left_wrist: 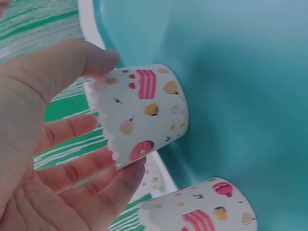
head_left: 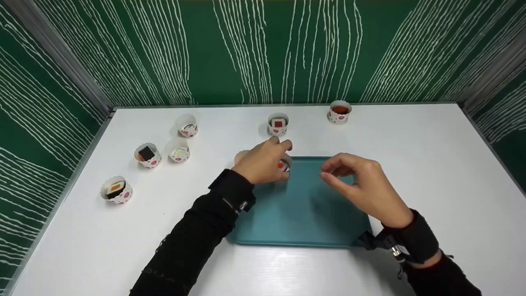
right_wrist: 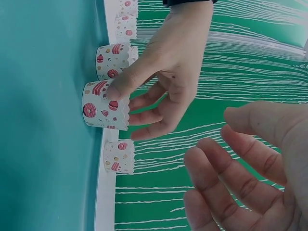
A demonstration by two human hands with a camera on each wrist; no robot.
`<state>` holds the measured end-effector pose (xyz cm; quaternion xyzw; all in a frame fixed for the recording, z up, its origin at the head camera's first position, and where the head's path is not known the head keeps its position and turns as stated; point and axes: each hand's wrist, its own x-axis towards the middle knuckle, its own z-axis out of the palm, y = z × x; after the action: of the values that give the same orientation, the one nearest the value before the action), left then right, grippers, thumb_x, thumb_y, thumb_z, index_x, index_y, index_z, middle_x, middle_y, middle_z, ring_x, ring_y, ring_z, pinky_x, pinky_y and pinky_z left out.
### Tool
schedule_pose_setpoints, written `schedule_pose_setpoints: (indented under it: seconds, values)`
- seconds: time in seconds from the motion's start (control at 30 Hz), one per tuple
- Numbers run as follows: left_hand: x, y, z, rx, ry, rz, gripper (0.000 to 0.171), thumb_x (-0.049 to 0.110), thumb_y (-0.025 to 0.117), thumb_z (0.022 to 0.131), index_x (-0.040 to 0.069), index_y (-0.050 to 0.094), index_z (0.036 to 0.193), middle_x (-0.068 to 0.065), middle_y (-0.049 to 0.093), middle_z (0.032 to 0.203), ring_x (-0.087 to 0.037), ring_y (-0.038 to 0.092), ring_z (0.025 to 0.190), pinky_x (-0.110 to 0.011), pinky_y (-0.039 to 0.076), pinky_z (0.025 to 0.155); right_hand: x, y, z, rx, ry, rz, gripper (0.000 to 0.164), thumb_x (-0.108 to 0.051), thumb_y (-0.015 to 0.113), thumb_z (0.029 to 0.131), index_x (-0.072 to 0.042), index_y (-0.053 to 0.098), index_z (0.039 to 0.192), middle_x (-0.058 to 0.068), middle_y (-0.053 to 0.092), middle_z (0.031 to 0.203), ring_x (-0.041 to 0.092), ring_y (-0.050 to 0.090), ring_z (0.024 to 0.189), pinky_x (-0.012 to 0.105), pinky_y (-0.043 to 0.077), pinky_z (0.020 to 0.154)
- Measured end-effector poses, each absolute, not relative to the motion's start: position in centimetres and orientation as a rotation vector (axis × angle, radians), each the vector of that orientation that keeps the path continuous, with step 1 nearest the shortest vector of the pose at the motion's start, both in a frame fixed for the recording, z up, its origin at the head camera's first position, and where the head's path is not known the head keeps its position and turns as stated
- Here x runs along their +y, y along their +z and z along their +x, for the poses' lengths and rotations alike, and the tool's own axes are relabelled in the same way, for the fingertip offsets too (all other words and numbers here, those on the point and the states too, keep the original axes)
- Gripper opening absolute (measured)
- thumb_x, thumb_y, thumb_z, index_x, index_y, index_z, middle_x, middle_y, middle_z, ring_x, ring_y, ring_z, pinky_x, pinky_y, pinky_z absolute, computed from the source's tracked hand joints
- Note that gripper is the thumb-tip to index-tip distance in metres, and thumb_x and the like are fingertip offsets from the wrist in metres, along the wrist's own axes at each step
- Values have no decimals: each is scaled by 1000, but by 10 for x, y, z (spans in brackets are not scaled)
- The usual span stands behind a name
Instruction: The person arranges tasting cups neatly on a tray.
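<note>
My left hand grips a patterned paper baking cup by its scalloped rim, thumb on one side and fingers on the other. The cup stands at the tray's far left part, and a small piece with an orange-red square shows inside it. A second baking cup is right beside it, mostly behind my hand in the head view. Over the right part of the teal tray, my right hand hovers with loosely bent fingers and nothing between them.
Beyond the tray stand a cup with a red-topped piece and a cup with red contents. Several more cups are at the left, including one with a dark block and one with an orange-topped piece. Green panels border the white table.
</note>
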<state>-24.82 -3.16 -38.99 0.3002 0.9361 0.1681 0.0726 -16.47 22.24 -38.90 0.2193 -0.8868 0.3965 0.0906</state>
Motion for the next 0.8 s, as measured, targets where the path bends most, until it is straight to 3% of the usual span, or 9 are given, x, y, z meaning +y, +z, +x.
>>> schedule_pose_setpoints:
  seconds: [0.33, 0.57, 0.8]
  values:
    - [-49, -365, -238, 2889, 742, 943, 55, 28, 82, 96, 4, 62, 141, -18, 64, 134, -31, 67, 118, -45, 57, 102, 222, -388, -166, -2648, 1187, 642, 8, -17, 78, 100, -18, 77, 107, -9, 77, 100, 5, 72, 93, 12, 55, 86]
    - [-63, -359, -219, 3032, 905, 1050, 38, 22, 78, 98, 3, 69, 130, -15, 70, 116, -28, 67, 98, -45, 59, 87, 223, -389, -165, -2677, 1190, 623, 8, -19, 77, 101, -18, 76, 109, -9, 76, 101, 5, 73, 94, 14, 55, 87]
    - [-71, -359, -196, 3108, 1030, 1112, 23, 19, 76, 99, 6, 71, 117, -11, 72, 103, -23, 70, 93, -38, 60, 80, 224, -391, -165, -2660, 1204, 617, 8, -17, 78, 100, -18, 77, 108, -8, 76, 101, 4, 73, 92, 14, 56, 86]
